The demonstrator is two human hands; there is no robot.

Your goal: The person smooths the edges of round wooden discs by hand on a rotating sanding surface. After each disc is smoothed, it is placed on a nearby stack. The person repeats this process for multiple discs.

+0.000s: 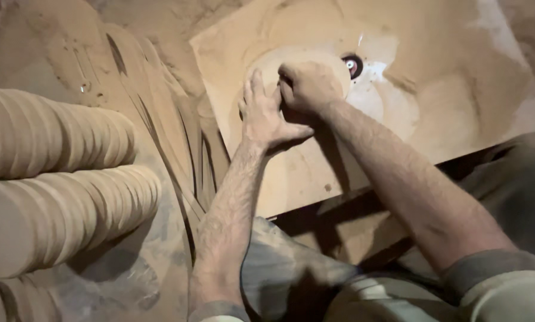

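Head view looks down on a dust-coated wooden bench (458,113), its flat top tilted across the upper right of the frame. Both hands meet on a round wooden disc (333,62) that lies flat on the bench, toward its far left corner. The left hand (264,113) rests spread and flat, fingers fanned wide and pressing down on the disc's near left rim, with the thumb stretched out to the right. The right hand (306,86) is curled tight, knuckles up, bearing on the top of the disc just beside the left fingers; the two hands touch or nearly touch. Whether the right hand grips anything inside its fist cannot be told.

Just past the right hand, at the disc's far right edge, a small spinning cutter head (352,64) with a reddish ring and a bright centre pokes up through the bench top. Pale sawdust lies in curved drifts around it and across the bench.

Off the bench's left edge, a heap of thin curved wood offcuts (172,131) leans in a fan down toward the floor. Farther left, long rows of stacked wooden discs (59,173) lie on their sides, one roll above another, well apart from the hands. Both forearms are bare and dusty, with grey-green sleeves (494,286) pushed up at the bottom edge of the frame.
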